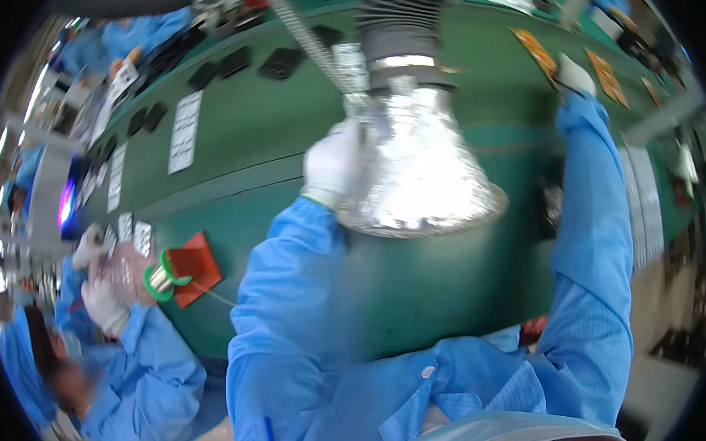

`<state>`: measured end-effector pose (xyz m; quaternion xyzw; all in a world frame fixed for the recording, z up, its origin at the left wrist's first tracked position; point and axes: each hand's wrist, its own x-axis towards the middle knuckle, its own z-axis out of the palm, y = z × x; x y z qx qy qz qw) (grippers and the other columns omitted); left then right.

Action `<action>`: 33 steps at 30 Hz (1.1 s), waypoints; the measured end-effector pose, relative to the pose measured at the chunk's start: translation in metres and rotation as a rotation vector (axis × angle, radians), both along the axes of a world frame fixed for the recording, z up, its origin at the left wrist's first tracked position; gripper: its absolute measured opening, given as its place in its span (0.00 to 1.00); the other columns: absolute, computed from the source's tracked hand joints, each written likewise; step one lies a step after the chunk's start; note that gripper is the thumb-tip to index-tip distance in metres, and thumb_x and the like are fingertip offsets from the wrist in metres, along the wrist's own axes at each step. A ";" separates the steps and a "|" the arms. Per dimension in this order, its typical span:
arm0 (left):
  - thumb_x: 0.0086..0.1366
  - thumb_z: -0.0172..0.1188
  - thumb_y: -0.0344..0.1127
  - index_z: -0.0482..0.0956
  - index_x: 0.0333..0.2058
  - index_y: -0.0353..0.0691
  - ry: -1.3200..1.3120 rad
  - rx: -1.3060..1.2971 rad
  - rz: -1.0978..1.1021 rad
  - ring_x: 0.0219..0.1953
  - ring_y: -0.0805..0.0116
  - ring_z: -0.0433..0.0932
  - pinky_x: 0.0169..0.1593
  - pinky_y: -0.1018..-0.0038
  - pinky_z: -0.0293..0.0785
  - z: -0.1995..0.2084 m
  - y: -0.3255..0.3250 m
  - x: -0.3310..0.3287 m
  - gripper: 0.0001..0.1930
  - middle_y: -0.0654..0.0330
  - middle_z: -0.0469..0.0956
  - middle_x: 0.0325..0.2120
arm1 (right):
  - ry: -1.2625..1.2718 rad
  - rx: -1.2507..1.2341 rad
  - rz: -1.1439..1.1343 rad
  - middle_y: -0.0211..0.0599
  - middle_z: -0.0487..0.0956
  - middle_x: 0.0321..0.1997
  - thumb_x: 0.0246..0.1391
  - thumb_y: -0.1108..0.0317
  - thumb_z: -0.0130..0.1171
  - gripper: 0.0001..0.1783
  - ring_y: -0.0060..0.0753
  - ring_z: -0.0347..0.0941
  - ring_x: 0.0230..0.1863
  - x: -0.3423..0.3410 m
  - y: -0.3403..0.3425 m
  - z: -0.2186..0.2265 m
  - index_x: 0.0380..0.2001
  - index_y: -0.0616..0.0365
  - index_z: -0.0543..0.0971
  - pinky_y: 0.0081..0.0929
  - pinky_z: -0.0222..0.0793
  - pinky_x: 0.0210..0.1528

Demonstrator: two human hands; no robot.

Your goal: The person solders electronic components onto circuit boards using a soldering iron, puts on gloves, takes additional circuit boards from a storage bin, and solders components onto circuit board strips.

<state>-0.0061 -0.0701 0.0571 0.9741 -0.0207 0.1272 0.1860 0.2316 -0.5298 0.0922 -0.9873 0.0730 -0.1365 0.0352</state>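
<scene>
Left hand [332, 164], in a white glove, is raised against the left side of the foil hood [426, 165], its fingers bent; the glove and the hood overlap in the view, so I cannot tell whether they touch, how far the hand is closed, or whether it grips anything. Right hand [575, 79], also gloved, reaches well out to the right of the hood, fingers drawn together at the near end of an orange strip [533, 49]. It seems to touch that end, but whether it pinches it cannot be made out.

That strip lies on the green bench [445, 295], to the right of the hood and beyond its rim. A second strip [606, 76] lies farther right of the hood, just past the right hand. A black hose [402, 18] runs up from the hood and is cut off at the top edge. A thin ribbed tube [303, 35] slants down to the hood's left side, where its end is blurred near the left fingers. Left of the hood stands a spool [160, 278] with green rims. Right of the hood, a dark bundle [550, 206] is partly hidden by the right sleeve.
</scene>
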 end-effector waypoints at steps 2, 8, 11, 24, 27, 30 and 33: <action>0.62 0.52 0.40 0.71 0.35 0.40 0.026 0.033 0.016 0.32 0.46 0.80 0.37 0.54 0.76 0.003 -0.006 0.000 0.10 0.48 0.78 0.33 | -0.013 -0.166 0.028 0.53 0.79 0.47 0.66 0.50 0.36 0.24 0.59 0.74 0.49 0.022 -0.012 -0.028 0.49 0.54 0.74 0.50 0.67 0.51; 0.62 0.52 0.39 0.73 0.30 0.39 -0.078 -0.039 0.011 0.27 0.50 0.81 0.31 0.57 0.77 0.001 -0.015 -0.003 0.09 0.49 0.78 0.29 | 0.037 -0.249 0.048 0.53 0.80 0.42 0.64 0.60 0.40 0.15 0.59 0.77 0.45 0.067 -0.037 -0.059 0.49 0.48 0.71 0.51 0.71 0.45; 0.61 0.53 0.37 0.71 0.29 0.40 -0.270 0.060 0.011 0.22 0.54 0.79 0.27 0.61 0.77 -0.017 -0.009 0.000 0.08 0.52 0.76 0.23 | -0.008 -0.289 0.084 0.54 0.80 0.40 0.63 0.61 0.42 0.14 0.59 0.77 0.43 0.062 -0.007 -0.048 0.47 0.52 0.70 0.52 0.71 0.43; 0.61 0.54 0.41 0.72 0.32 0.40 -0.232 -0.068 0.110 0.27 0.48 0.81 0.33 0.57 0.78 -0.009 -0.013 0.006 0.11 0.48 0.79 0.27 | -0.381 0.074 0.337 0.46 0.78 0.44 0.59 0.65 0.53 0.15 0.39 0.76 0.45 -0.122 -0.078 0.129 0.49 0.55 0.73 0.31 0.69 0.48; 0.60 0.57 0.46 0.71 0.34 0.40 -0.223 -0.161 0.211 0.32 0.47 0.80 0.37 0.56 0.77 -0.009 -0.008 -0.006 0.14 0.46 0.78 0.32 | -0.456 0.445 0.502 0.35 0.76 0.45 0.61 0.72 0.52 0.11 0.25 0.71 0.46 -0.223 -0.075 0.121 0.46 0.63 0.73 0.23 0.65 0.51; 0.62 0.55 0.46 0.70 0.34 0.39 -0.285 -0.116 0.219 0.30 0.50 0.81 0.34 0.60 0.79 -0.005 -0.008 -0.029 0.15 0.48 0.76 0.32 | -0.395 0.695 0.465 0.31 0.73 0.42 0.61 0.74 0.51 0.09 0.23 0.69 0.45 -0.329 -0.039 0.106 0.44 0.63 0.73 0.22 0.65 0.51; 0.63 0.54 0.44 0.71 0.36 0.40 -0.359 0.112 0.068 0.32 0.52 0.79 0.34 0.62 0.79 0.000 0.000 -0.070 0.13 0.52 0.74 0.31 | -0.422 0.912 0.325 0.27 0.73 0.41 0.61 0.73 0.52 0.09 0.19 0.67 0.41 -0.390 -0.022 0.059 0.44 0.59 0.75 0.19 0.65 0.45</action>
